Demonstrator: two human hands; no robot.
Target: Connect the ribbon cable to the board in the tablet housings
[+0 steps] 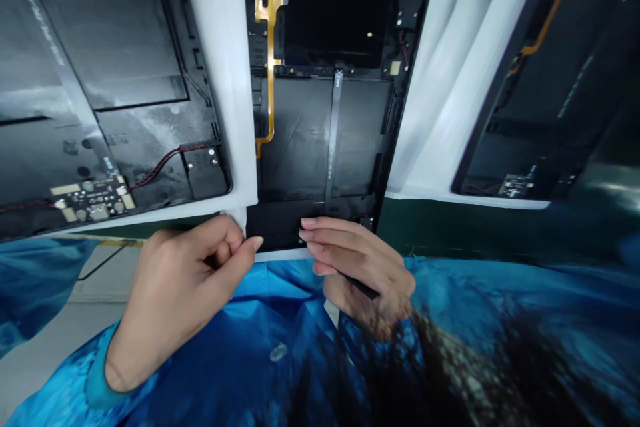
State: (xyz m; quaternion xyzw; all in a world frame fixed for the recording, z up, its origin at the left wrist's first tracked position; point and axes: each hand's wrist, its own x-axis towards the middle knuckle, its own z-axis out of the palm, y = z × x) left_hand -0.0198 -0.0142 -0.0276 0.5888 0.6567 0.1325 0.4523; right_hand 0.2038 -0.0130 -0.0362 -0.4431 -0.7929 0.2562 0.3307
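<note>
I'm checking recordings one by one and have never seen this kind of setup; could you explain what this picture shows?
There is no machine here: the single picture comes from a camera on the person's head, looking down. The bare left hand and right hand come out of blue sleeves. Three dark, flat casings lie open on white sheeting. The middle casing has an orange ribbon; the left casing shows a small circuit board; the right casing is dim. The right hand holds a thin dark stick, its tip hidden. The left fingers are by the middle casing's near corner; whether they touch it is unclear.
</note>
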